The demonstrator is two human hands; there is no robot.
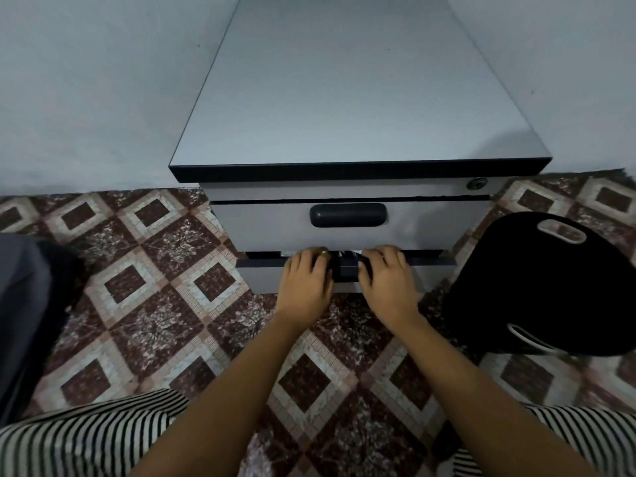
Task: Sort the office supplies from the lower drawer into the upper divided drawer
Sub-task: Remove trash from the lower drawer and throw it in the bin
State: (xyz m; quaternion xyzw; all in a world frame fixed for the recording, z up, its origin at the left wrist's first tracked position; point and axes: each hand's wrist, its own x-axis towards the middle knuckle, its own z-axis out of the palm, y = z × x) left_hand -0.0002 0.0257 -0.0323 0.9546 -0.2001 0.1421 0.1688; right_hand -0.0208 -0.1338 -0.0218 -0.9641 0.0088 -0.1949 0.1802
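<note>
The lower drawer (265, 278) is pulled out only a crack from the grey cabinet (344, 98). Through the narrow gap above its front a few pale and dark bits and one yellow-green speck (323, 251) are glimpsed. What they are cannot be told.

The top edge of the drawer front is gripped by both hands. The left hand (304, 280) and the right hand (389, 280) are set either side of the drawer's dark handle (346, 271). The fingers of each are curled over the edge into the gap, so the fingertips are hidden.

Directly above, the upper drawer (268, 225) is seen fully closed, and its own dark handle (347, 215) is untouched. A small round lock (477, 183) is set at the right end of the strip under the cabinet's black-edged top.

The cabinet is placed against a pale wall (86, 98) on a floor (155, 304) of brown and cream diamond tiles. A black stool (537, 287) with cut-out slots is stood just to the right of the cabinet. Striped cloth (86, 438) is seen under both forearms, and a dark grey cloth shape (24, 304) at the left edge.
</note>
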